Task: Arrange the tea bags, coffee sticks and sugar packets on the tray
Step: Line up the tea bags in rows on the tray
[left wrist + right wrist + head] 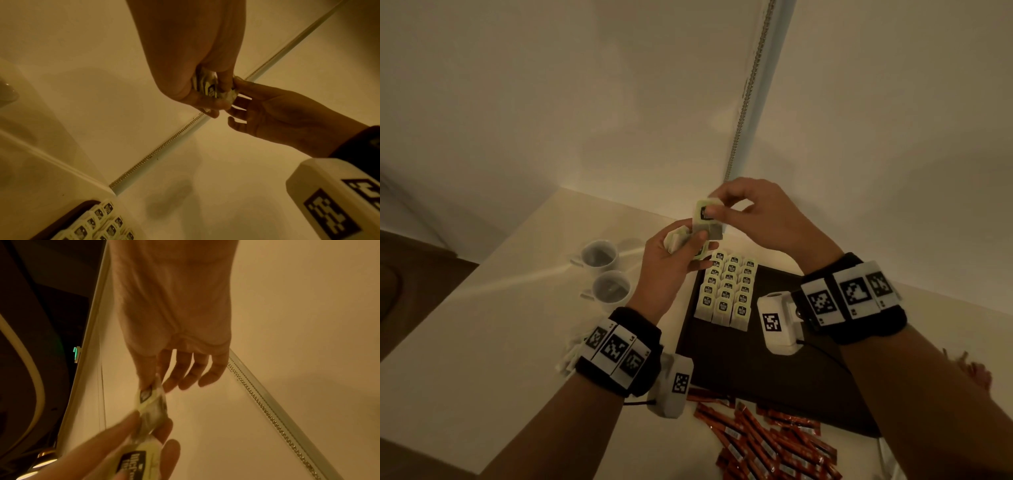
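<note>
Above the far end of the dark tray [750,370], my left hand [688,246] grips a small bunch of pale green tea bags [678,240]. My right hand [717,209] pinches the top of one tea bag [705,219] pulled up from that bunch. The right wrist view shows this tea bag [152,400] between thumb and forefinger, with the left hand [131,439] curled round the rest below. In the left wrist view the bunch [208,88] sits in the left hand's fingers. Three rows of tea bags [727,291] stand on the tray's far left part.
Red coffee sticks [767,442] lie heaped on the table in front of the tray. White sugar packets [570,356] lie partly hidden under my left wrist. Two white cups [599,255] [611,287] stand left of the tray. Walls meet in a corner behind.
</note>
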Tool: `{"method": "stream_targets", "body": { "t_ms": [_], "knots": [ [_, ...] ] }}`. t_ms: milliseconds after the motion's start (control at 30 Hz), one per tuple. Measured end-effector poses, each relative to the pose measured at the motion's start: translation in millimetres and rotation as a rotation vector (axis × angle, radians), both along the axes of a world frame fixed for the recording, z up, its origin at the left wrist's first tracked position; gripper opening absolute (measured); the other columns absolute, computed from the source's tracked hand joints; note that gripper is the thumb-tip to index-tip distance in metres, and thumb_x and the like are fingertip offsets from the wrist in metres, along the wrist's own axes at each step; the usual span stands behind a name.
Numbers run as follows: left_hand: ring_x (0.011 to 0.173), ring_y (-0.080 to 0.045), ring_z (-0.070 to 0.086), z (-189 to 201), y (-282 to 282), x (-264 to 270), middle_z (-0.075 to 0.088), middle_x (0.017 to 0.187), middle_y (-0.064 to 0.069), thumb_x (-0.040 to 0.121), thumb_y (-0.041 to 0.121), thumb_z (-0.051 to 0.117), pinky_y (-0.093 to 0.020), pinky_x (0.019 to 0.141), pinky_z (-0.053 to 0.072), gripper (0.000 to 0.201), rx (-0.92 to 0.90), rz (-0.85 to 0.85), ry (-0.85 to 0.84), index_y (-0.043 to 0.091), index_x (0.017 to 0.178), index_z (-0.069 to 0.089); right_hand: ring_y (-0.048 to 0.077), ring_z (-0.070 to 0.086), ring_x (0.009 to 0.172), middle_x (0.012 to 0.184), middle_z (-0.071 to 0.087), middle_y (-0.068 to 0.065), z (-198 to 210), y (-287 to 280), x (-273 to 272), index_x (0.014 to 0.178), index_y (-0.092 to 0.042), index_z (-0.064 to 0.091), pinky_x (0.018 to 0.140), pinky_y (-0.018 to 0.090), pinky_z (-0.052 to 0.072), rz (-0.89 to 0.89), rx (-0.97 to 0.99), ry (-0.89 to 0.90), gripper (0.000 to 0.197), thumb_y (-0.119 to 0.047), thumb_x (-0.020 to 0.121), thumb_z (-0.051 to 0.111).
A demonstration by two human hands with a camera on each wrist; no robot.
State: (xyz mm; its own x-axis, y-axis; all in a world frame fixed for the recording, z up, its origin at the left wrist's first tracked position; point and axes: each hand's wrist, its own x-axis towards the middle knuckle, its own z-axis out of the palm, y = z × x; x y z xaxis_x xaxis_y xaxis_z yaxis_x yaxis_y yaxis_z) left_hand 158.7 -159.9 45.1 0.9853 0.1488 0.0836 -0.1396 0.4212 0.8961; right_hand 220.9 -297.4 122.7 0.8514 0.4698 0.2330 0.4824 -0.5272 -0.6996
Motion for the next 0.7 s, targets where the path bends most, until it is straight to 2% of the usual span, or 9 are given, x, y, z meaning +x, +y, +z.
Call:
{"method": "stream_targets", "body": {
  "t_ms": [33, 100, 200, 233, 300, 400, 500, 600, 700],
  "knots": [
    [0.084, -0.019, 0.07, 0.1, 0.0, -0.2, 0.072, 0.088, -0.001, 0.087, 0.007, 0.063, -0.023, 0.059, 0.054, 0.02, -0.015, -0.013, 0.01, 0.02, 0.101, 0.064, -0.006, 0.055, 0.075, 0.084, 0.062, -0.017, 0.8, 1.5, 0.1, 0.09, -0.025, 0.067, 0.065, 0.004, 0.039, -0.014, 0.014, -0.021, 0.005, -0.027, 0.085, 0.068],
    [0.083, -0.017, 0.068, 0.0, -0.9, -0.2, 0.07, 0.089, 0.0, 0.081, 0.011, 0.067, -0.023, 0.059, 0.053, 0.026, -0.046, -0.041, 0.04, 0.022, 0.104, 0.062, -0.003, 0.054, 0.068, 0.075, 0.064, -0.013, 1.9, 3.6, 0.6, 0.085, -0.023, 0.069, 0.066, 0.007, 0.04, -0.01, 0.062, -0.01, 0.002, -0.025, 0.085, 0.068],
    [0.077, -0.013, 0.063, -1.2, -2.0, 0.5, 0.066, 0.084, 0.002, 0.083, 0.011, 0.065, -0.021, 0.056, 0.052, 0.017, -0.11, -0.056, 0.086, 0.019, 0.098, 0.063, 0.004, 0.054, 0.067, 0.077, 0.067, 0.007, 2.2, 5.3, 0.4, 0.089, -0.022, 0.07, 0.073, 0.024, 0.045, 0.016, 0.126, 0.043, 0.006, -0.023, 0.082, 0.07],
    [0.077, -0.012, 0.062, -1.7, -2.1, 0.8, 0.065, 0.082, 0.001, 0.083, 0.011, 0.065, -0.021, 0.056, 0.051, 0.015, -0.142, -0.06, 0.095, 0.018, 0.096, 0.063, 0.004, 0.055, 0.067, 0.077, 0.067, 0.006, 2.3, 5.3, -0.4, 0.088, -0.021, 0.07, 0.073, 0.024, 0.046, 0.016, 0.133, 0.057, 0.005, -0.022, 0.082, 0.071],
    [0.078, -0.011, 0.063, -1.4, -1.9, 1.2, 0.066, 0.084, 0.002, 0.078, 0.016, 0.067, -0.02, 0.057, 0.052, 0.019, -0.188, -0.081, 0.085, 0.018, 0.096, 0.062, 0.0, 0.059, 0.066, 0.074, 0.069, -0.003, 2.7, 4.5, -2.4, 0.085, -0.02, 0.068, 0.068, 0.015, 0.045, 0.02, 0.161, 0.107, 0.003, -0.019, 0.083, 0.07],
    [0.08, -0.01, 0.065, -0.6, -2.7, 1.4, 0.069, 0.087, 0.002, 0.075, 0.017, 0.066, -0.02, 0.059, 0.053, 0.026, -0.208, -0.119, 0.062, 0.017, 0.101, 0.06, 0.0, 0.061, 0.062, 0.07, 0.069, -0.002, 3.4, 3.5, -3.9, 0.081, -0.021, 0.066, 0.062, 0.011, 0.045, 0.012, 0.204, 0.121, 0.008, -0.016, 0.08, 0.072],
    [0.078, -0.01, 0.068, -0.2, -6.1, 0.3, 0.07, 0.085, 0.002, 0.078, 0.019, 0.064, -0.018, 0.057, 0.053, 0.019, -0.254, -0.134, 0.084, 0.015, 0.097, 0.062, 0.003, 0.055, 0.057, 0.065, 0.064, 0.0, 3.5, 4.8, -5.0, 0.073, -0.022, 0.065, 0.06, 0.014, 0.045, -0.033, 0.176, 0.022, 0.013, -0.021, 0.074, 0.078],
    [0.079, -0.011, 0.069, 0.7, -10.3, -1.3, 0.072, 0.086, 0.003, 0.076, 0.021, 0.063, -0.017, 0.055, 0.053, 0.021, -0.297, -0.162, 0.121, 0.015, 0.097, 0.062, 0.005, 0.049, 0.055, 0.062, 0.061, 0.005, 2.6, 8.2, -6.7, 0.07, -0.015, 0.066, 0.056, 0.016, 0.042, -0.064, 0.145, -0.032, 0.019, -0.028, 0.075, 0.078],
    [0.076, -0.011, 0.069, 0.9, -14.2, -2.7, 0.071, 0.082, 0.004, 0.076, 0.022, 0.062, -0.016, 0.051, 0.052, 0.019, -0.337, -0.185, 0.156, 0.016, 0.094, 0.063, 0.002, 0.041, 0.049, 0.053, 0.051, -0.004, 3.2, 10.4, -7.7, 0.066, -0.012, 0.064, 0.05, 0.011, 0.034, -0.083, 0.1, -0.051, 0.025, -0.031, 0.079, 0.074]
  ]
}}
